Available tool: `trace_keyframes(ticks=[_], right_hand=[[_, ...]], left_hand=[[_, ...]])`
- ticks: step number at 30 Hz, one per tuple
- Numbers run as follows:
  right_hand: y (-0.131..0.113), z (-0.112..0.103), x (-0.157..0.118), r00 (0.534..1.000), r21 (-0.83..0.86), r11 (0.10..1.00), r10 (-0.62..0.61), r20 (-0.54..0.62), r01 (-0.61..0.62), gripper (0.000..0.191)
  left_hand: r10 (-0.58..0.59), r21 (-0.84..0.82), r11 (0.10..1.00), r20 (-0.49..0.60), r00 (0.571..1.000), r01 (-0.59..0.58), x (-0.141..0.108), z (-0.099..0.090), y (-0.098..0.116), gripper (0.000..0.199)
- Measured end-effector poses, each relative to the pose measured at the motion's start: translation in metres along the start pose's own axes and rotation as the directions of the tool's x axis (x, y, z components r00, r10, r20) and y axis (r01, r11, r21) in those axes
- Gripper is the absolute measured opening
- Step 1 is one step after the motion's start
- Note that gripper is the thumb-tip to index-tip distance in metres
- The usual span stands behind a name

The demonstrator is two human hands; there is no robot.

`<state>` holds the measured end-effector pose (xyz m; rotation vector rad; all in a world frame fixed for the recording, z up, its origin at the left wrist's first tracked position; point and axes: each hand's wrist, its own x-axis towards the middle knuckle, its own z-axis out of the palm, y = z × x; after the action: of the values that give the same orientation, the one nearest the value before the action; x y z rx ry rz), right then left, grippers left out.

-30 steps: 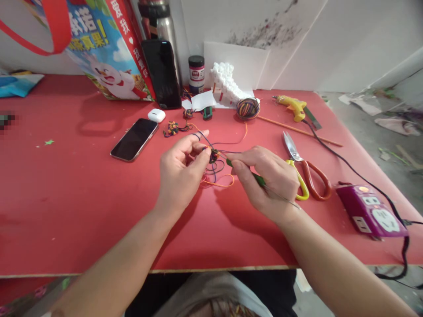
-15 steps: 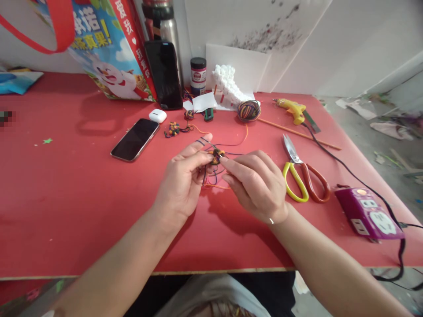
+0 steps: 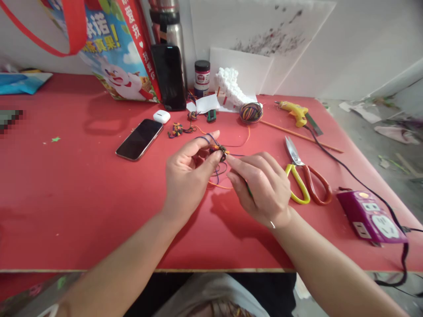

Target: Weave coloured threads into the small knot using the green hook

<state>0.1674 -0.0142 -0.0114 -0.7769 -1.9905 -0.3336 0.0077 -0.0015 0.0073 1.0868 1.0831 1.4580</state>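
My left hand (image 3: 190, 169) pinches a small dark-and-orange crochet piece (image 3: 222, 151) between thumb and fingers. Dark yarn (image 3: 211, 137) runs over its raised index finger. Closed around a crochet hook, my right hand (image 3: 261, 182) meets the piece from the right. A bit of the hook's green handle (image 3: 249, 189) shows under the fingers; its tip is at the piece, mostly hidden. Loose purple and orange strands hang below the hands onto the red table (image 3: 82, 198). Beyond them sit a multicoloured yarn ball (image 3: 250, 113) and another small crochet piece (image 3: 177, 129).
Scissors (image 3: 299, 169) lie right of my right hand, near a purple power socket box (image 3: 372, 215) with a black cord. Behind are a yellow glue gun (image 3: 294, 112), a thin orange stick (image 3: 304, 137), a flat phone (image 3: 140, 139), a white earphone case (image 3: 161, 116) and an upright phone (image 3: 169, 77).
My left thumb has moved forward over the crochet piece, which now sits tilted. The green handle has come into sight in my right hand. The whole view has shifted slightly.
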Motion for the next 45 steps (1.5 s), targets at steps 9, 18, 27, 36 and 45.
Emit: trace_keyframes(ticks=[9, 18, 27, 36, 45], right_hand=[[0.002, -0.006, 0.004, 0.994, 0.154, 0.982, 0.109, 0.017, -0.111, 0.02], [0.003, -0.013, 0.006, 0.966, 0.233, 0.937, 0.252, 0.063, -0.26, 0.016], [0.002, -0.023, 0.011, 0.836, 0.374, 0.754, 0.53, 0.14, -0.54, 0.02], [0.022, -0.019, 0.002, 0.647, 0.688, 0.343, 0.724, 0.24, -0.639, 0.015], [0.011, -0.008, 0.011, 0.526, 0.781, 0.019, 0.75, 0.402, -0.624, 0.028]], left_hand=[[0.088, 0.105, 0.99, 0.047, 0.995, -0.092, 0.007, -0.005, -0.006, 0.029], [0.064, 0.166, 0.984, 0.044, 0.997, -0.071, 0.01, -0.008, -0.004, 0.011], [0.079, 0.151, 0.984, 0.136, 0.988, -0.099, 0.012, -0.012, -0.001, 0.03], [-0.113, -0.052, 0.99, 0.242, 0.964, 0.129, 0.017, -0.017, 0.005, 0.036], [-0.256, -0.207, 0.923, 0.296, 0.92, 0.324, 0.005, -0.005, 0.003, 0.025]])
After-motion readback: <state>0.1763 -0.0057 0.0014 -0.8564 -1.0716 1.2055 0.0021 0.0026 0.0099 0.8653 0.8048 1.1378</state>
